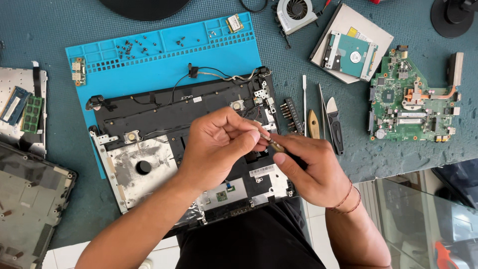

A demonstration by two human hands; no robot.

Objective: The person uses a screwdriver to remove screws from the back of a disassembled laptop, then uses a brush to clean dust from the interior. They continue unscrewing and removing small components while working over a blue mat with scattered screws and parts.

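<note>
**Where everything lies on the table**

An opened laptop shell (164,144) lies on a work mat (164,60), at the table's (45,30) near edge. Loose screws (130,47) sit in the mat's far compartments. Right of the shell lie a bit holder (293,115) and pry tools (323,119); farther right, a motherboard (411,97). Behind the tools lie a fan (296,12) and a hard drive (351,56). Memory sticks (24,107) lie far left.

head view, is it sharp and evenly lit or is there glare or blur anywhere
Head view: bright, even daylight, sharp across the blue mat and circuit board; soft shadows under the left hand and right hand; mild sheen on the laptop shell's metal plate; reflections on the glass lower right; slight wide-angle stretch at the edges.
</note>
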